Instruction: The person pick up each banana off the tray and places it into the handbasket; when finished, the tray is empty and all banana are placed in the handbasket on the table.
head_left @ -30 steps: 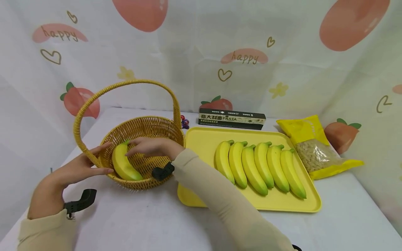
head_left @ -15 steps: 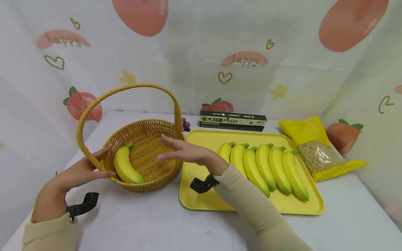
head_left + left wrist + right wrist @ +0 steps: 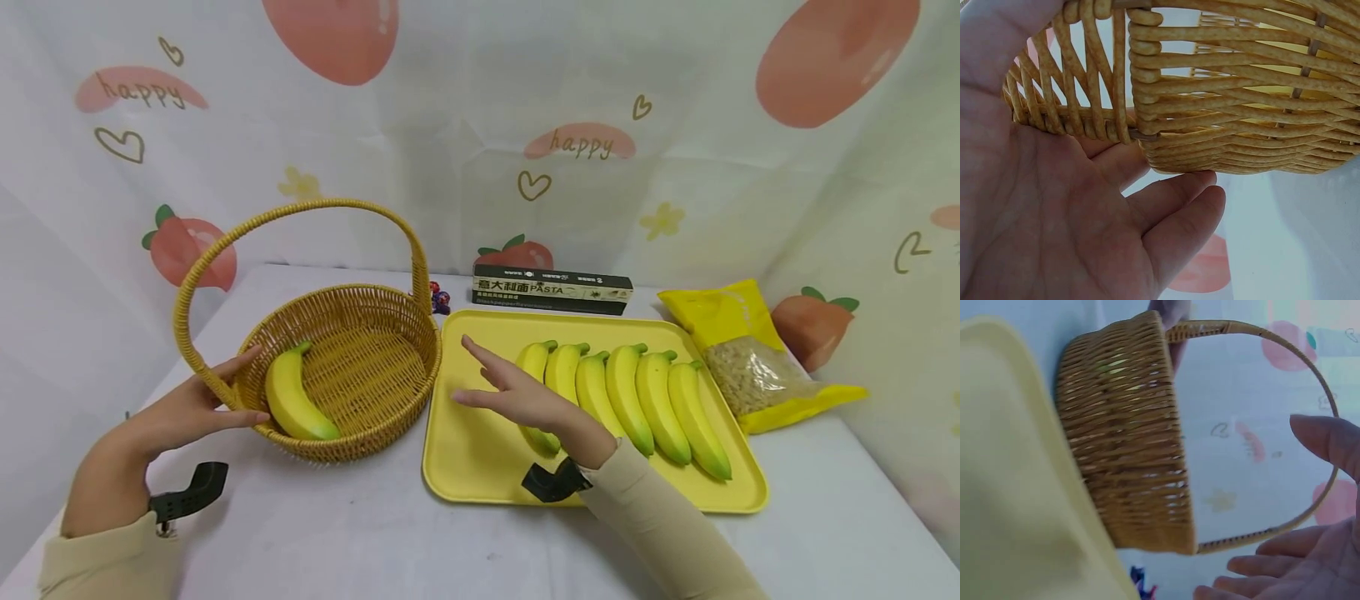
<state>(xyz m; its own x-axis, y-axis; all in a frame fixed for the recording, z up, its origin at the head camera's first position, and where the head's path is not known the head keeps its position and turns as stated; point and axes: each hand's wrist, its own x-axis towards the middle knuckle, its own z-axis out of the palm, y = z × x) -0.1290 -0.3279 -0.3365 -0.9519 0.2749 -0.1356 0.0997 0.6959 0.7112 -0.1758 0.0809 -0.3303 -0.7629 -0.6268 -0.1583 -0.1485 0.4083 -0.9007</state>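
Observation:
A wicker basket (image 3: 375, 435) with a tall arched handle stands at left, with one banana (image 3: 295, 398) lying inside against its left wall. My left hand (image 3: 183, 415) grips the basket at the left base of the handle; in the left wrist view, several fingertips lie under the woven side (image 3: 1229, 112). To the right, a yellow tray (image 3: 467, 446) bears a row of several bananas (image 3: 663, 408). Over the tray's left part my right hand (image 3: 525, 400) hovers with nothing in it, fingers extended, close to the leftmost banana. The right wrist view shows its spread fingers and thumb too.
Behind the tray lies a dark pasta box (image 3: 551, 290). Small wrapped sweets (image 3: 440, 298) sit between box and basket. A yellow bag (image 3: 757, 367) with a clear window leans by the tray's right edge. A printed curtain (image 3: 450, 142) hangs behind the white-covered table (image 3: 337, 533).
My right hand has left the basket and moved right over the tray, leaving the banana inside. The left hand keeps its hold on the basket.

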